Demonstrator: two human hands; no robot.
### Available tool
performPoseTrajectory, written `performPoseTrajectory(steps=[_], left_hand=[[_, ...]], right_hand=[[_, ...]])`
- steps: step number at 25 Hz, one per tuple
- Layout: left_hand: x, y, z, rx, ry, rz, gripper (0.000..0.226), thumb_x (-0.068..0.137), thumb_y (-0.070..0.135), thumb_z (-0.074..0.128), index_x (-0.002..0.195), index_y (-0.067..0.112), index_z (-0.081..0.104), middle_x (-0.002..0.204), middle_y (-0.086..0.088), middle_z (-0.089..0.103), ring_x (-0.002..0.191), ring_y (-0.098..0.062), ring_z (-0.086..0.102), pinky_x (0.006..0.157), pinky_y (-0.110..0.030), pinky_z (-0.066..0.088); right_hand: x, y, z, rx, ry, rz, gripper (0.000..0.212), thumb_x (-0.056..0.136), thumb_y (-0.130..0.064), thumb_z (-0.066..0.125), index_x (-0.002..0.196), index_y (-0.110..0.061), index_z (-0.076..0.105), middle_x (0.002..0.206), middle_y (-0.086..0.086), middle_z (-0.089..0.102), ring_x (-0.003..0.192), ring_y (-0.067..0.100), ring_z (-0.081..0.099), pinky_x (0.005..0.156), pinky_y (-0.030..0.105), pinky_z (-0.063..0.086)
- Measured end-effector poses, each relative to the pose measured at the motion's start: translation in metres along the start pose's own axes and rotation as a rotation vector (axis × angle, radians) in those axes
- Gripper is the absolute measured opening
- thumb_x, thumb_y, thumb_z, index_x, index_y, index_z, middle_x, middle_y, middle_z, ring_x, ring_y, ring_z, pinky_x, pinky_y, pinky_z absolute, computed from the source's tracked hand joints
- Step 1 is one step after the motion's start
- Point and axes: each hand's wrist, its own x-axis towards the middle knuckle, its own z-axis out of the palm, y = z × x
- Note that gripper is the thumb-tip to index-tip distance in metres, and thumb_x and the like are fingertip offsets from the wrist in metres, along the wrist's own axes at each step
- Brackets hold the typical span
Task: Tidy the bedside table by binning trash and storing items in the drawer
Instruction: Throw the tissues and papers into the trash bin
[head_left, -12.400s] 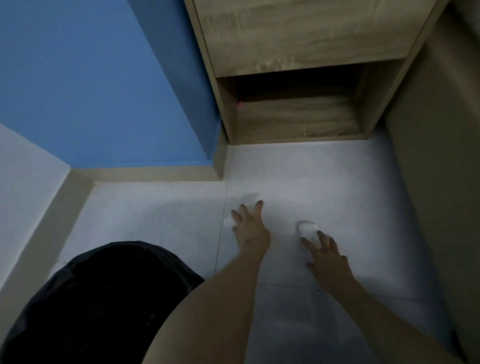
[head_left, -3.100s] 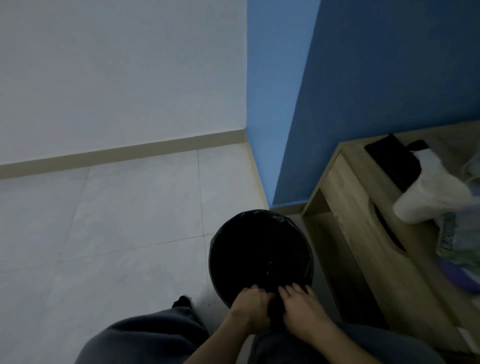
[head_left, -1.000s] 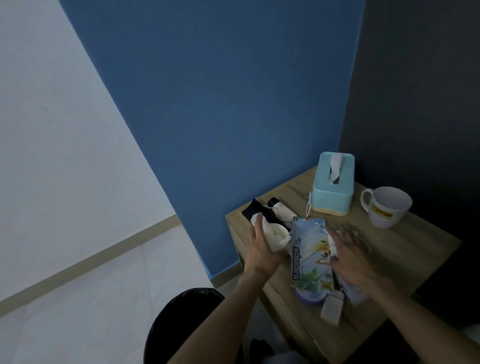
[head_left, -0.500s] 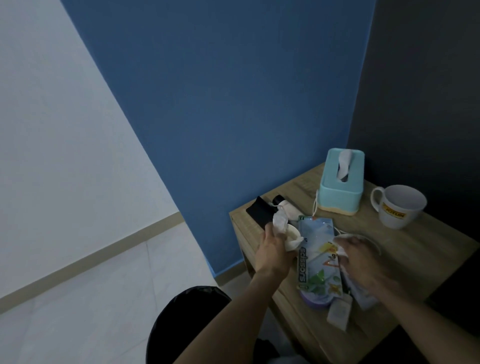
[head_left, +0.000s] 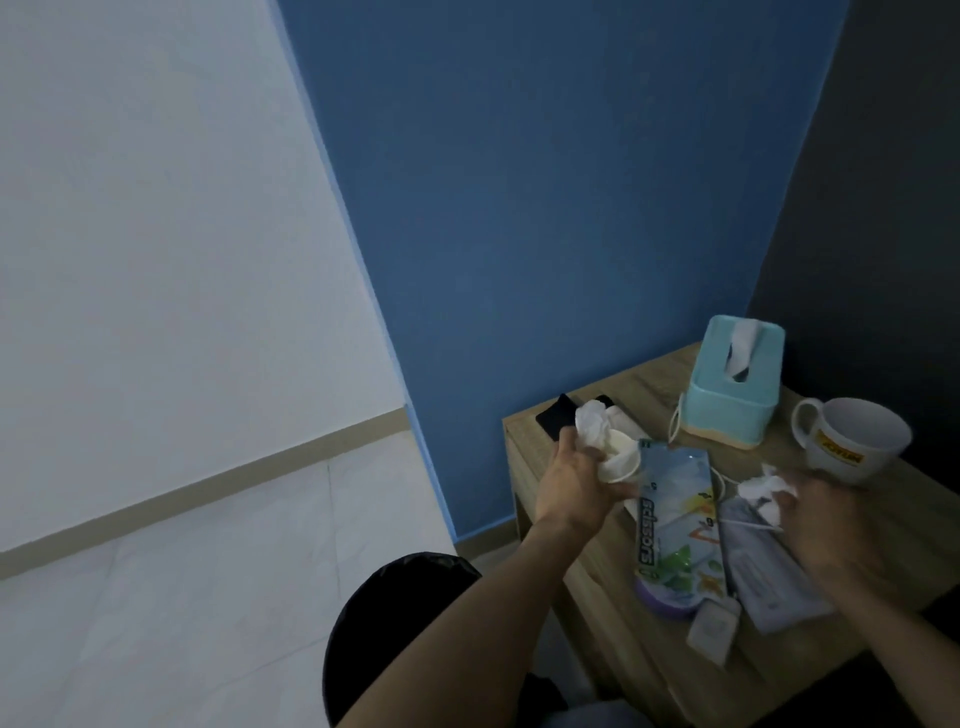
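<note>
Both hands (head_left: 574, 480) clutching crumpled tissues (head_left: 748, 428)

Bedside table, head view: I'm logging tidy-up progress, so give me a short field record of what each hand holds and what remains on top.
left hand: holds a crumpled tissue and a small white paper cup
right hand: fingers closed on another tissue wad
bin: black-lined, on the floor below the left arm
still on table: scissors packet, teal tissue box, white mug, black flat item, small white box
drawer: not in view
</note>
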Motion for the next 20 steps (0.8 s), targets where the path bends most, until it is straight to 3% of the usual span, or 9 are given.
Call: performPoseTrajectory(steps=[5, 9, 13, 16, 20], left_hand=[[-0.009, -0.010, -0.021, -0.044, 0.067, -0.035, 0.051, 0.078, 0.041, 0.071, 0.117, 0.008, 0.064, 0.133, -0.003, 0.036, 0.114, -0.025, 0.050, 0.094, -0.038, 0.046], [-0.032, -0.055, -0.055, -0.061, 0.176, -0.141, 0.057, 0.079, 0.045, 0.070, 0.121, 0.009, 0.058, 0.129, -0.005, 0.040, 0.118, -0.025, 0.046, 0.096, -0.042, 0.047], [-0.089, -0.138, -0.070, -0.098, 0.244, -0.331, 0.067, 0.078, 0.044, 0.069, 0.130, 0.010, 0.044, 0.128, -0.006, 0.042, 0.119, -0.025, 0.045, 0.097, -0.042, 0.046], [-0.138, -0.211, -0.050, -0.074, 0.241, -0.460, 0.075, 0.076, 0.056, 0.059, 0.133, 0.011, 0.042, 0.130, -0.006, 0.041, 0.120, -0.027, 0.044, 0.097, -0.039, 0.045], [-0.181, -0.273, -0.007, -0.097, 0.120, -0.563, 0.085, 0.072, 0.069, 0.060, 0.136, 0.018, 0.037, 0.129, -0.001, 0.041, 0.119, -0.023, 0.045, 0.092, -0.040, 0.049]], right_hand=[[-0.005, -0.059, -0.003, 0.066, 0.148, -0.180, 0.024, 0.088, -0.005, 0.053, 0.109, -0.001, 0.062, 0.100, 0.028, 0.062, 0.089, 0.040, 0.059, 0.075, 0.043, 0.047], [-0.028, -0.145, 0.048, 0.184, 0.105, -0.425, 0.028, 0.081, -0.012, 0.051, 0.103, -0.003, 0.066, 0.098, 0.024, 0.065, 0.088, 0.040, 0.061, 0.074, 0.036, 0.046], [-0.088, -0.208, 0.120, 0.322, -0.118, -0.533, 0.035, 0.075, 0.007, 0.055, 0.106, -0.005, 0.066, 0.108, 0.017, 0.063, 0.098, 0.034, 0.059, 0.081, 0.034, 0.045], [-0.136, -0.225, 0.185, 0.318, -0.272, -0.612, 0.032, 0.076, 0.007, 0.054, 0.103, -0.003, 0.068, 0.106, 0.016, 0.065, 0.094, 0.033, 0.062, 0.083, 0.034, 0.047], [-0.189, -0.210, 0.257, 0.254, -0.506, -0.485, 0.033, 0.082, 0.006, 0.054, 0.113, -0.001, 0.064, 0.116, 0.016, 0.062, 0.104, 0.031, 0.059, 0.089, 0.028, 0.040]])
